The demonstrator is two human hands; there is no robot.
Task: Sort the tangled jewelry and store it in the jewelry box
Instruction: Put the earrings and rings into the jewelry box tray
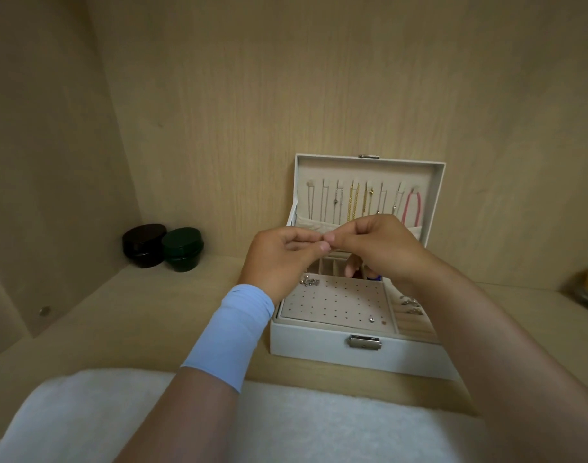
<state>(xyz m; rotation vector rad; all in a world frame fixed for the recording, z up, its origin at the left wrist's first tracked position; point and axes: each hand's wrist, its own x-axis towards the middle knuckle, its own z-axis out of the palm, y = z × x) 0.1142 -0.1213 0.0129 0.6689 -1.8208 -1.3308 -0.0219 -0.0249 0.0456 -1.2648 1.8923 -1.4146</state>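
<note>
The white jewelry box (pixel 319 345) sits open in the middle of the shelf (pixel 152 312), near the back edge. Above it the left hand (pixel 282 252) and right hand (pixel 376 248) press their fingers tip to tip. Anything pinched there is too small to see. Necklaces (pixel 352 198) hang in the lid. Two dark jars (pixel 162 245) stand back left.

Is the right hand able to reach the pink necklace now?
Probably yes: the pink necklace hangs uncovered in the open lid just beyond the right hand, but it and the left hand pinch something tiny.
</note>
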